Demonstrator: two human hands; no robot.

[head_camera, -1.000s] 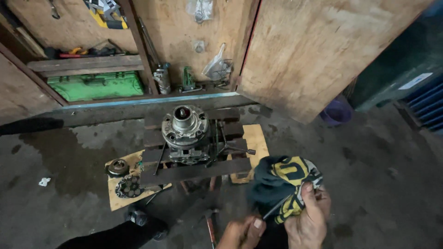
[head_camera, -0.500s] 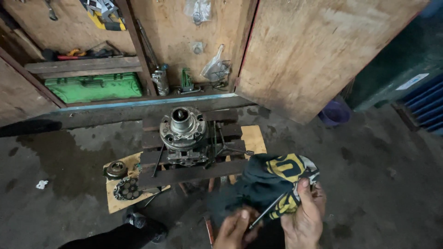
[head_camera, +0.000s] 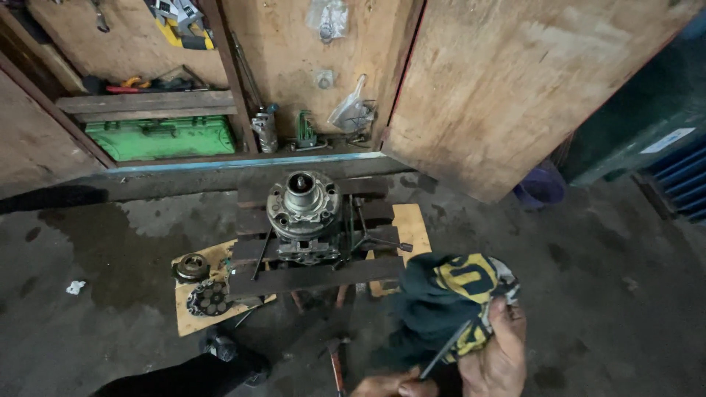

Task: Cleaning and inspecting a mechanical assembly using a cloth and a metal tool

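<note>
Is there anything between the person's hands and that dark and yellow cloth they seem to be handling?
Nothing visible. The right hand already grips the dark and yellow cloth, bunched above its fingers. A thin metal rod runs from the cloth's lower edge down to the left hand, which touches its lower end at the frame's bottom edge.

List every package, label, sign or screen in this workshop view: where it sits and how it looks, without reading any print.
Clear plastic bag: hangs top centre on the plywood wall, crumpled.
Second clear bag: hangs lower, right of it.
White label: slanted rectangle on the dark green surface, far right.
No screens or signs.
</note>
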